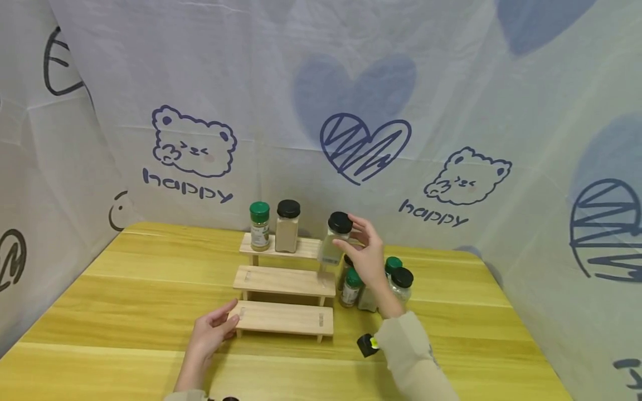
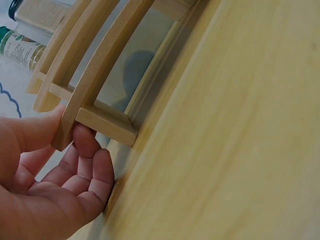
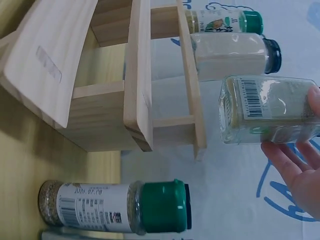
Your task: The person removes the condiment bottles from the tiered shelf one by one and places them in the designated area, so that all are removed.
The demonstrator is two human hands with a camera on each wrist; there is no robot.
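Note:
My right hand [image 1: 368,257] grips a clear glass spice jar [image 1: 331,248] with a black lid, upright near the right end of the top tier. In the right wrist view a gap shows between that jar's base [image 3: 227,110] and the shelf. My left hand [image 1: 209,328] pinches the left end of the lowest tier of a three-tier wooden spice rack [image 1: 286,318]. The left wrist view shows the thumb and a curled finger on either side of that board [image 2: 82,95]. On the top tier stand a green-lidded jar [image 1: 259,228] and a black-lidded jar [image 1: 287,227].
Right of the rack, several more jars stand on the wooden table [image 1: 150,289], among them a small green-lidded jar [image 1: 350,289] and a black-lidded jar [image 1: 402,281]. My right forearm partly hides them. A printed cloth [image 1: 271,83] hangs behind the table.

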